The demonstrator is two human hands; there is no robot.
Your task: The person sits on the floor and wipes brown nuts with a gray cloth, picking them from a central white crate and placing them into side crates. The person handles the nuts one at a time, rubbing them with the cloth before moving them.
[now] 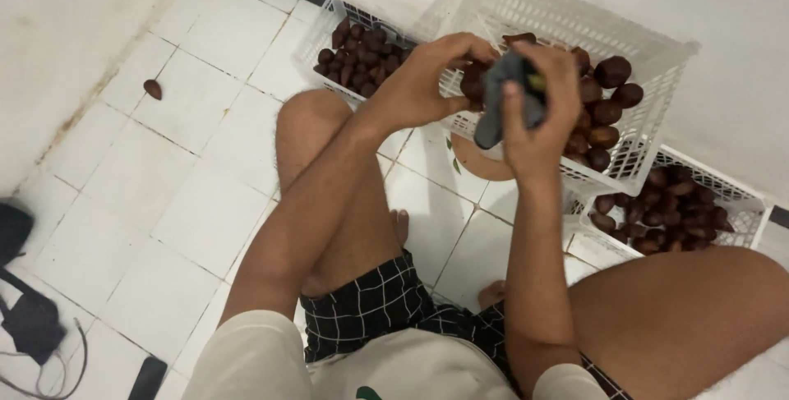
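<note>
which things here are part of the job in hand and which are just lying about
In use:
left hand on a brown fruit
right hand gripping a grey cloth
three white baskets of fruit: left, middle, right

Lying about:
stray fruit on the floor tiles
black items with a cord
dark flat object

A single dark brown fruit (153, 89) lies alone on the white tiled floor (181, 203), far left, near the wall (57, 30). At the near left edge sits a black pouch (33, 322) with a thin cord (66, 367), and a flat black object (148, 378) just beside it.
</note>
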